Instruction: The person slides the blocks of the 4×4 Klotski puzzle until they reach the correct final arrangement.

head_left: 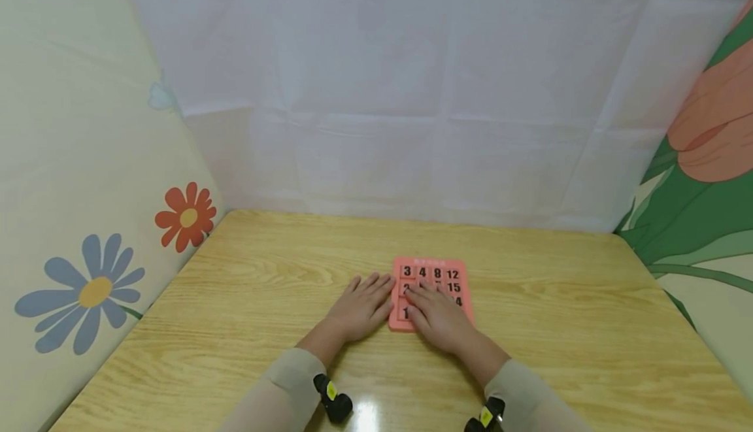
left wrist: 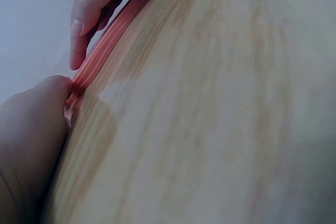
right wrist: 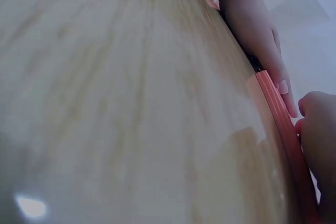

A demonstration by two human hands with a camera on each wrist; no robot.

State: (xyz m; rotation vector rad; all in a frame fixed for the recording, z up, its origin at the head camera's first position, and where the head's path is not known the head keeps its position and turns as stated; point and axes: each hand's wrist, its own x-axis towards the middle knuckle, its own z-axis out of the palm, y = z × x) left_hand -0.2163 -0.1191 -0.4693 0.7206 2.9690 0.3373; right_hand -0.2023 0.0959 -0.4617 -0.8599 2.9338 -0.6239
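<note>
A pink number puzzle lies flat on the worktop; the left hand rests against its left edge, fingers extended, gripping nothing, while the right hand lies across its numbered tiles, fingers outstretched, likewise gripping nothing.

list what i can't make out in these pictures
Head view: several number tiles on the pink board, covered by the right hand.
Head view: the board's top lettering, too small and blurred.
Head view: the sleeves' rest, cut off by the bottom edge.
Both wrist views: the board's face, hidden by the low angle.
</note>
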